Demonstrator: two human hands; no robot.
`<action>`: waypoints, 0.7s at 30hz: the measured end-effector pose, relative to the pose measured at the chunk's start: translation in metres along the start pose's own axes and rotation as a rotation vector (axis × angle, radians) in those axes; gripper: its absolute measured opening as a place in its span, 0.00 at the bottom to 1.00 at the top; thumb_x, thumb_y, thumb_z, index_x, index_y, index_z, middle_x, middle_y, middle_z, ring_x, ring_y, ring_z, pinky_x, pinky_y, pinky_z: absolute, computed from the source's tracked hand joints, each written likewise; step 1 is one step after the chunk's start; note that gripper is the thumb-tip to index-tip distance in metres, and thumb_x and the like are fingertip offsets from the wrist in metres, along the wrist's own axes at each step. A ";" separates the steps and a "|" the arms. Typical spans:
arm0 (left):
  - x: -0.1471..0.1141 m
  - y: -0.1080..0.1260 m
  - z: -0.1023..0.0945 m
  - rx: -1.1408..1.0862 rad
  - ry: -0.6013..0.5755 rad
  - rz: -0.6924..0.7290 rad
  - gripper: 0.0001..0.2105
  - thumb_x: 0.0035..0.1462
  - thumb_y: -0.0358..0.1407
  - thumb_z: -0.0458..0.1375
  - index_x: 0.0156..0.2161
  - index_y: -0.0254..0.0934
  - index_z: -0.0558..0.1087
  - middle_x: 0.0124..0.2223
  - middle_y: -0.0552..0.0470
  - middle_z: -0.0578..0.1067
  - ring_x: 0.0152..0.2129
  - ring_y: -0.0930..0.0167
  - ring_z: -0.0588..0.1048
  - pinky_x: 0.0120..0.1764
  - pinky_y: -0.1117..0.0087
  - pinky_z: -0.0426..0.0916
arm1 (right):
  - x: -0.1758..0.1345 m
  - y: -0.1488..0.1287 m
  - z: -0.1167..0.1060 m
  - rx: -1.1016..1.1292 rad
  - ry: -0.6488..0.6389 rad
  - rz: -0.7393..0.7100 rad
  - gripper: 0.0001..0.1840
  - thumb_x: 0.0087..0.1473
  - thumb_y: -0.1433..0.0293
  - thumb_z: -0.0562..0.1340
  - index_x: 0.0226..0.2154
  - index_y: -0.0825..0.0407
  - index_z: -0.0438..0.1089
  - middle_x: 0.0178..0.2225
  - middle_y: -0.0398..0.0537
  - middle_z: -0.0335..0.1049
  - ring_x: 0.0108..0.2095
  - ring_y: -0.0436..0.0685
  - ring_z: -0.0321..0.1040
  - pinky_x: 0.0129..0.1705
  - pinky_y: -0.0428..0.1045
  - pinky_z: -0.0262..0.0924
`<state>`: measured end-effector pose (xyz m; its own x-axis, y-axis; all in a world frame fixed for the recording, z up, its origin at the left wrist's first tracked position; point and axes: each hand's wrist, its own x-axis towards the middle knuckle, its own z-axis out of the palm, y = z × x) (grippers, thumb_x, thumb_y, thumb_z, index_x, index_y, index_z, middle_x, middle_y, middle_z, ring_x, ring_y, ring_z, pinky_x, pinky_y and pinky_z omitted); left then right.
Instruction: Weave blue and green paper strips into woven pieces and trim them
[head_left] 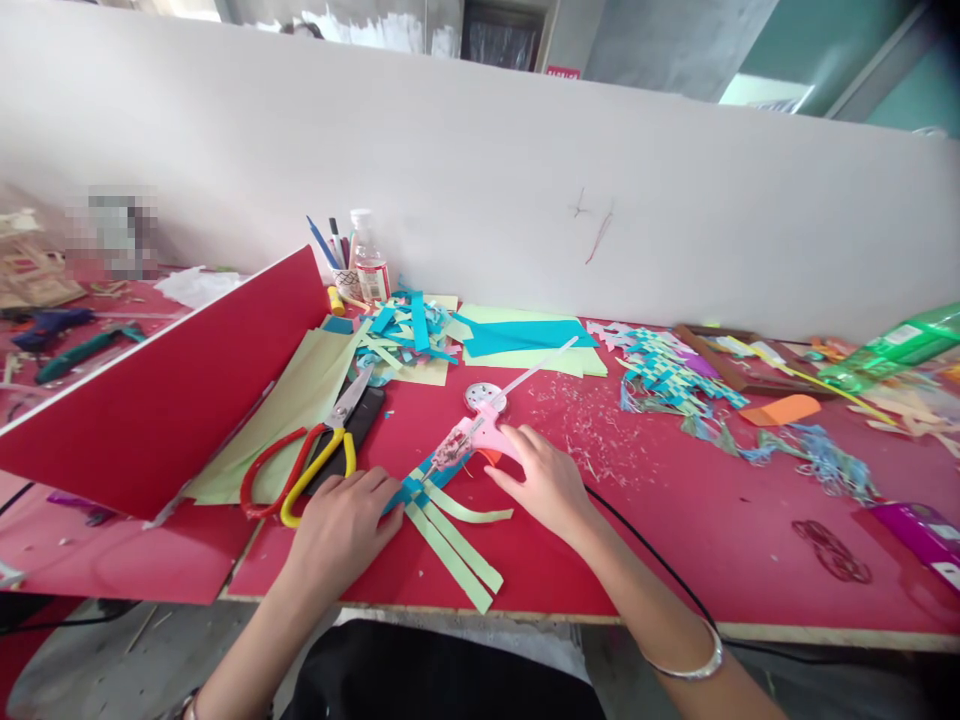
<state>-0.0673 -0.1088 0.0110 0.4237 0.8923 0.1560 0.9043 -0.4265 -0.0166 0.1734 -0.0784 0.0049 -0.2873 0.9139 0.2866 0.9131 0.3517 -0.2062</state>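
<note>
My right hand [544,485] is closed round the handle of a pink hot glue gun [489,430], with a clear glue stick [536,368] poking out of its back. The gun's nozzle points down at blue and pale green paper strips [454,555] that cross each other on the table. My left hand [349,520] rests palm down to the left, its fingertips pressing the blue strip [411,488] near the crossing. Just beyond this hand lie scissors [334,430] with red and yellow handles. A round white disc [482,397] sits behind the gun.
Paper scraps [416,325] and flat sheets [525,335] lie at the back. A red board [225,370] stands on the left, by a bottle [369,260] and pen cup. Woven paper pieces [675,368] and a green bottle [900,345] are right. A black cord [652,550] crosses the table.
</note>
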 end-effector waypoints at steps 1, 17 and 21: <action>0.000 0.000 0.000 0.004 -0.008 -0.003 0.11 0.55 0.35 0.46 0.32 0.38 0.70 0.32 0.50 0.72 0.29 0.67 0.72 0.31 0.68 0.61 | 0.000 0.000 0.000 -0.014 -0.003 -0.001 0.25 0.52 0.58 0.52 0.50 0.53 0.57 0.42 0.54 0.65 0.38 0.58 0.66 0.31 0.48 0.63; -0.002 -0.001 0.001 -0.013 -0.008 -0.001 0.11 0.54 0.35 0.46 0.36 0.38 0.71 0.34 0.49 0.72 0.30 0.67 0.72 0.32 0.68 0.63 | 0.000 0.000 0.002 -0.084 -0.046 -0.011 0.21 0.55 0.63 0.50 0.50 0.54 0.56 0.41 0.54 0.65 0.38 0.58 0.66 0.30 0.48 0.62; -0.002 -0.002 0.001 -0.033 -0.002 -0.006 0.11 0.54 0.35 0.46 0.36 0.39 0.71 0.34 0.49 0.72 0.30 0.67 0.72 0.32 0.69 0.63 | 0.001 0.003 0.001 -0.085 -0.042 -0.004 0.20 0.55 0.64 0.50 0.50 0.54 0.56 0.40 0.54 0.65 0.37 0.57 0.66 0.29 0.47 0.61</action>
<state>-0.0696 -0.1101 0.0098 0.4184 0.8951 0.1541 0.9047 -0.4257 0.0165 0.1761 -0.0765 0.0038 -0.3011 0.9209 0.2475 0.9327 0.3385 -0.1246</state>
